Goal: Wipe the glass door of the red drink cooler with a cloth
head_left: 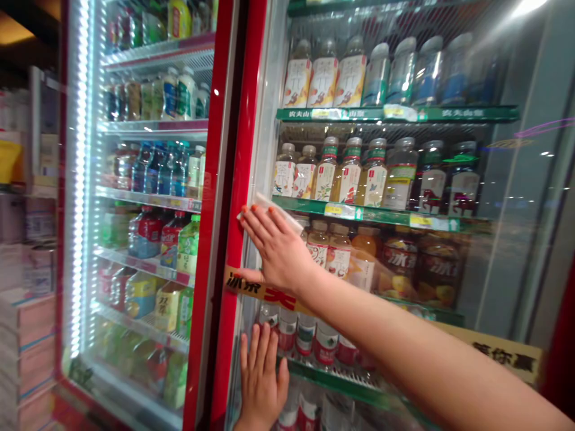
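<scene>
My right hand [278,248] reaches in from the right and lies flat on the fridge's glass door, beside its red frame [251,120]. Under its fingers is a thin folded white cloth [287,216], pressed to the pane, its edge showing past the knuckles. The thumb rests over a yellow strip of tape with printed characters [245,285]. Lower down, my left hand [261,374] has its palm towards the same door, fingers stretched upward and thumb apart, with nothing in it. Behind the glass door [507,197] are shelves of bottled drinks [350,173].
A second lit fridge [153,197] with a red frame and several shelves of drinks stands to the left. Stacked boxes [36,341] are at the far left. Another piece of the printed strip [498,353] runs across the door at lower right.
</scene>
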Motion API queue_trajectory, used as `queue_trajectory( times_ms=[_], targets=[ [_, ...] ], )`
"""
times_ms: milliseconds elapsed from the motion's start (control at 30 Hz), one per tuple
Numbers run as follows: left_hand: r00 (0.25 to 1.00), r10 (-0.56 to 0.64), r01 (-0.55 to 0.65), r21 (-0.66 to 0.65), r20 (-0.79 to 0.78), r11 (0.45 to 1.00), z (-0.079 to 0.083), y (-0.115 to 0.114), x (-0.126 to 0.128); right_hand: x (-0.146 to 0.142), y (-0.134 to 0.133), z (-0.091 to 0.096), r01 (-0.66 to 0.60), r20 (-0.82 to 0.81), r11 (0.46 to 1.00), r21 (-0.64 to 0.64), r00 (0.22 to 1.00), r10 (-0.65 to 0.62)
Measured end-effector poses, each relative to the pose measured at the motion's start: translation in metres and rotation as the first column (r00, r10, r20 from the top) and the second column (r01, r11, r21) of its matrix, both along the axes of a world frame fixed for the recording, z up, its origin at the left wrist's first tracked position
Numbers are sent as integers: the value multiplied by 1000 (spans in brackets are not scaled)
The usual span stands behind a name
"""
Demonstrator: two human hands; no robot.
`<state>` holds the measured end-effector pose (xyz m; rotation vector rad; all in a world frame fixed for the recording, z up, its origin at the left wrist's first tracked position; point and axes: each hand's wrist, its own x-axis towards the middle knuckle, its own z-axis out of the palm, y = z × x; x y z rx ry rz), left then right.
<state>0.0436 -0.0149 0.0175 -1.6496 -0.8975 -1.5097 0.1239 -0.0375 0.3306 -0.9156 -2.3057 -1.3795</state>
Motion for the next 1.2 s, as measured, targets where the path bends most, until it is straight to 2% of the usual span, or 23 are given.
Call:
queue_trajectory(
  times_ms=[100, 167, 233, 300, 400, 433, 500, 600, 733, 833, 1000, 1100, 1200],
  targets=[
    [1000, 7, -6, 45, -20, 999, -6, 6, -2, 11, -4, -51, -70, 217, 994, -81, 972, 86],
    [1000, 1, 0, 40, -21, 999, -6, 7, -3, 32, -10, -69, -93, 279, 990, -107, 953, 119],
    [1000, -17, 17, 8, -13, 1000, -2, 4, -3, 63, -21, -61, -69, 197, 996, -64, 977, 80],
    [999, -36, 35, -12, -2, 999, 3, 0, -2, 101, -37, -34, 10, 5, 999, 34, 1000, -10],
    [999, -47, 47, -20, 8, 999, 9, -7, 0, 155, -63, 5, 178, -289, 964, 197, 950, -117],
    [999, -43, 43, -20, 11, 999, 9, -7, 0, 170, -71, 10, 223, -352, 945, 238, 927, -130],
    [1000, -26, 26, -33, 18, 999, 8, -7, 0, 193, -82, 8, 273, -427, 920, 282, 894, -135],
    [1000, -8, 9, -44, 19, 999, 5, -6, 0, 210, -90, -18, 271, -469, 920, 283, 876, -113],
    [1000, -14, 14, -38, 21, 999, 6, -5, 0, 218, -93, -66, 282, -476, 918, 279, 871, -123],
    [999, -33, 34, -27, 21, 999, 8, -5, 1, 220, -96, -106, 302, -430, 908, 289, 889, -159],
    [998, -59, 59, -23, 23, 998, 11, -7, 1, 218, -101, -168, 275, -310, 925, 262, 932, -189],
    [998, -68, 68, -17, 14, 998, 10, -6, 1, 219, -103, -185, 233, -226, 941, 246, 958, -178],
    [997, -76, 76, -13, 23, 997, 8, -3, 0, 231, -108, -174, 184, -137, 948, 261, 979, -152]
  ],
)
